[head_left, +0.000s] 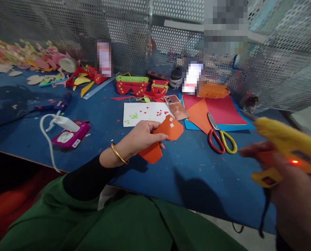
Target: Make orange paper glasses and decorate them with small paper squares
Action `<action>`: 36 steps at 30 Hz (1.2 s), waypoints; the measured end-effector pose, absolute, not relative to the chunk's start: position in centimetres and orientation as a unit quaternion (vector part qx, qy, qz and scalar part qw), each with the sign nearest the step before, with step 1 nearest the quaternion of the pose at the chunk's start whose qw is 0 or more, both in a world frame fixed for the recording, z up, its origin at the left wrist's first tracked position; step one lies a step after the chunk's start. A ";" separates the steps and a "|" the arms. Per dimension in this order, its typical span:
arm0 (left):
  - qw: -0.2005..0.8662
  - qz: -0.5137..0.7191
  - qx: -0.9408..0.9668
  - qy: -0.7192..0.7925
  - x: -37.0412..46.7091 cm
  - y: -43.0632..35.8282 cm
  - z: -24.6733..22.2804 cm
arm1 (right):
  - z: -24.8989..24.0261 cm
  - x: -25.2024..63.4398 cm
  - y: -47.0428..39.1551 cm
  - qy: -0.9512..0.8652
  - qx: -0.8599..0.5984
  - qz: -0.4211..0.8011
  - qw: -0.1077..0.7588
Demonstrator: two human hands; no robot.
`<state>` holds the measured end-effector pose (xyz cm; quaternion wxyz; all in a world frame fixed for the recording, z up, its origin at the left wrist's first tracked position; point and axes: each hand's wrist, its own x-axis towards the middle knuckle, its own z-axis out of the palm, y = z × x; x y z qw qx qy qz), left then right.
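Note:
My left hand (pixel 145 137) pinches an orange paper cutout (pixel 175 129), held a little above the blue table. Two small white squares (pixel 171 122) lie on the cutout's upper part, and its middle is hidden behind my fingers. At the right, my right hand (pixel 291 184) is wrapped round a yellow glue gun (pixel 288 139) with a lit red lamp, its nozzle pointing left toward the table's back. A white sheet (pixel 133 108) with small green and red paper squares lies beyond my left hand. Scissors (pixel 216 134) with one red and one yellow handle rest between the hands.
Red and green paper masks (pixel 131 87) stand at the back. A copper-coloured phone (pixel 177 107) lies beside coloured paper sheets (pixel 223 109). To the left are a purple power socket (pixel 73 136) with a white cable and a blue glue gun (pixel 62 103). Paper cutouts (pixel 40 59) pile up behind.

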<state>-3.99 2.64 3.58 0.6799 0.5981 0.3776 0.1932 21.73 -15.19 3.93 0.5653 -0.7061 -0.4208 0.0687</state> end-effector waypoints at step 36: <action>0.661 0.212 0.600 0.398 -3.8 3.2 2.7 | 0.8 15.6 -10.2 -0.713 -0.608 0.119 0.329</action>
